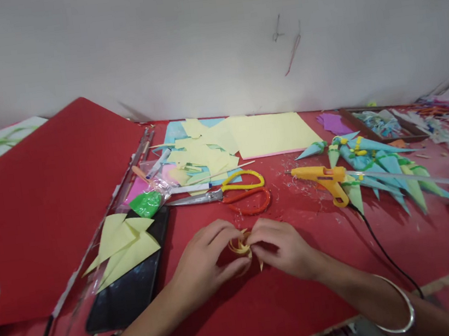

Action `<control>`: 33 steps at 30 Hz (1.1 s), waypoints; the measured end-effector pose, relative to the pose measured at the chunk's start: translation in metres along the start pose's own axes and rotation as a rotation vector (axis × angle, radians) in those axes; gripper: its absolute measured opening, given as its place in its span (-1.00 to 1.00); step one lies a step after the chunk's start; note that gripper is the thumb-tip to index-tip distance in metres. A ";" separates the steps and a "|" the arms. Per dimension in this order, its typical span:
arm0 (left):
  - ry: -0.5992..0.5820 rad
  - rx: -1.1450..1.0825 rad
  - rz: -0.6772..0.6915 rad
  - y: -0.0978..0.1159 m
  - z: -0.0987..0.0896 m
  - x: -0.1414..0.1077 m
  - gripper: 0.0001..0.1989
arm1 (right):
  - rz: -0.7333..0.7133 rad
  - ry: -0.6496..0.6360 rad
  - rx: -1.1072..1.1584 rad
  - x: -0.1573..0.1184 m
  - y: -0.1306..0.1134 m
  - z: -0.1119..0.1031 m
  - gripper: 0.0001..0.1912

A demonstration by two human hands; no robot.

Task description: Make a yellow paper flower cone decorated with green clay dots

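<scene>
A small coil of yellow paper strip [240, 246] is between my two hands, low over the red table [244, 319]. My left hand [209, 255] curves around its left side, with fingers and thumb bent toward it. My right hand [280, 246] pinches the coil's right edge, and a pointed bit of paper [261, 265] hangs below those fingertips. Just beyond my hands lie scissors [228, 192] with one yellow and one red handle. To the right rests a yellow glue gun [320, 177] with a long clear glue stick [416, 178] in its back.
Cut yellow paper pieces [129, 241] lie on a black phone [121, 300]. A large red board [42, 225] leans at left. Yellow sheets [273, 134] and scraps are at the back. Blue and green paper cones [390, 168] pile behind the glue gun, whose cord [389, 256] trails frontward.
</scene>
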State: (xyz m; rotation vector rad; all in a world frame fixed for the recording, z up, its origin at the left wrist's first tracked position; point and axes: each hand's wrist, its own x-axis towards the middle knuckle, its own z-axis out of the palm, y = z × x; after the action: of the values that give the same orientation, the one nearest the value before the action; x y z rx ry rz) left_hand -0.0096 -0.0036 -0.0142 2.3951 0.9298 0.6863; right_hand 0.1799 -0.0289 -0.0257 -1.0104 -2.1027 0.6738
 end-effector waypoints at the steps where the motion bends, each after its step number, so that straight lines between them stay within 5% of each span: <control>1: -0.002 -0.017 -0.026 -0.001 -0.001 0.000 -0.84 | 0.020 0.049 0.017 0.001 0.000 0.000 -0.89; 7: -0.055 -0.044 -0.135 0.001 -0.001 0.000 -0.66 | 0.161 0.265 0.083 0.004 0.002 0.000 -0.90; 12: -0.043 0.065 -0.142 0.004 0.008 0.001 -0.43 | 0.151 0.174 0.121 0.004 -0.001 0.002 -0.89; 17: -0.039 0.086 -0.160 0.004 0.011 0.001 -0.53 | 0.110 0.074 0.084 0.003 -0.003 0.001 -0.89; 25: -0.069 0.005 -0.215 0.008 0.008 0.003 -0.54 | 0.157 0.123 0.113 0.004 -0.003 0.000 -0.92; 33: -0.053 -0.018 -0.237 0.004 0.014 0.001 -0.66 | 0.241 0.037 0.257 0.004 -0.005 0.000 -0.90</control>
State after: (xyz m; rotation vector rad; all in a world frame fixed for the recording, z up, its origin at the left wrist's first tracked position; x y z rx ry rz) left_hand 0.0012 -0.0085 -0.0220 2.2280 1.1560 0.5363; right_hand 0.1765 -0.0287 -0.0207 -1.1278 -1.8215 1.0087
